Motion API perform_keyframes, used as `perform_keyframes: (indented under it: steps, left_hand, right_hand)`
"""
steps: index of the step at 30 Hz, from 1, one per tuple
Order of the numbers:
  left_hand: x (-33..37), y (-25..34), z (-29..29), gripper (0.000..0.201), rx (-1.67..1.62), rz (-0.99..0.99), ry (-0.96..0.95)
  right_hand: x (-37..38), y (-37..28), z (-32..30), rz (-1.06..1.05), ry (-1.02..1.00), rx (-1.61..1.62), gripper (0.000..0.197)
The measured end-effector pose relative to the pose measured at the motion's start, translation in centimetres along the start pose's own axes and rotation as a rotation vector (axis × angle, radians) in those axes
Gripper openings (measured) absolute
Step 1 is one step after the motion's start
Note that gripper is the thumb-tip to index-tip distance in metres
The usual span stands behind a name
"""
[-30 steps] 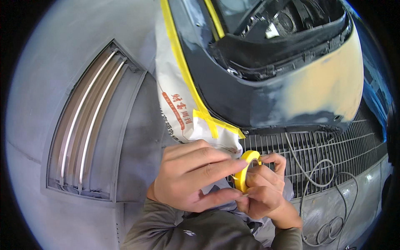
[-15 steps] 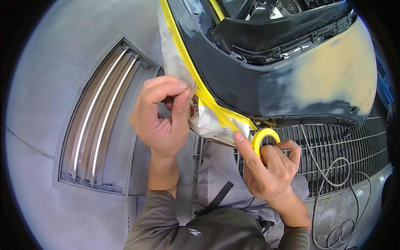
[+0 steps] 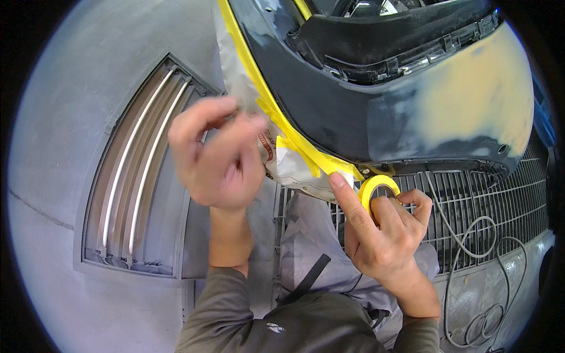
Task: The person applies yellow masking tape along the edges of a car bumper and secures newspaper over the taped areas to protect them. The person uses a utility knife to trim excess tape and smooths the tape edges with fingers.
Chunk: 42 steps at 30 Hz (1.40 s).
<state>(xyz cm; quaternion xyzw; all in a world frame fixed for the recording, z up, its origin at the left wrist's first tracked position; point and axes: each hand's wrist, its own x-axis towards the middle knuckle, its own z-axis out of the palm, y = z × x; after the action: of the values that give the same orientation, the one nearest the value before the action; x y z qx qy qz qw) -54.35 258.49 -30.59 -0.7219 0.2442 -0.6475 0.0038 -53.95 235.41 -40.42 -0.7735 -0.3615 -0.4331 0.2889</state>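
Observation:
A dark car bumper (image 3: 335, 112) with sanded grey and tan patches fills the upper right. Along its left and lower edge runs yellow masking tape (image 3: 252, 69), and white masking paper (image 3: 297, 167) hangs from that tape. My right hand (image 3: 382, 238) grips a roll of yellow masking tape (image 3: 365, 193), some fingers curled into its core. The index finger is stretched out and touches the taped paper at the bumper's lower corner. Left of the paper, my left hand (image 3: 219, 156) is smeared by motion; its fingertips are too blurred to show whether they hold anything.
Beneath the bumper lies a metal floor grating (image 3: 465, 212). A grey hose (image 3: 453, 276) lies in loops at the lower right. On the left, a framed light fixture (image 3: 138, 170) with two long white tubes is set in the grey wall (image 3: 53, 159).
My left hand has moved left, from a pinch beside the tape into a blur, and more of the paper shows. My right hand stays on the roll, almost in place.

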Motion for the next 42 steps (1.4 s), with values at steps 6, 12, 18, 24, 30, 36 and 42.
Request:
perform_keyframes:
  steps: [6, 12, 18, 24, 30, 36, 42]
  left_hand:
    - [-0.3, -2.0, -0.7, 0.036, -0.075, 0.246, -0.153]
    - [0.1, -2.9, -0.4, 0.033, -0.109, 0.345, -0.189]
    - [0.1, -2.9, -0.1, 0.036, -0.166, 0.364, -0.202]
    - [-0.1, -2.7, -0.3, 0.042, -0.161, 0.396, -0.247]
    - [-0.8, -1.5, -0.7, 0.044, -0.084, 0.351, -0.281]
    - [-0.8, 0.0, -1.1, 0.047, -0.008, 0.324, -0.321]
    - [-0.6, 0.9, -1.3, 0.050, 0.047, 0.305, -0.326]
  right_hand:
    - [0.3, 0.2, -0.5, -0.004, -0.022, 0.065, 0.059]
    - [0.4, 0.4, -1.0, 0.027, -0.047, 0.126, 0.065]
    - [0.5, 1.0, -1.2, 0.024, -0.050, 0.104, 0.065]
    - [0.8, 1.6, -1.6, 0.001, -0.075, 0.081, 0.064]
    - [0.9, 1.9, -2.3, 0.013, -0.098, 0.017, 0.066]
    - [0.9, 1.9, -2.6, 0.014, -0.117, -0.035, 0.067]
    - [0.9, 2.4, -2.8, 0.008, -0.125, -0.082, 0.062]
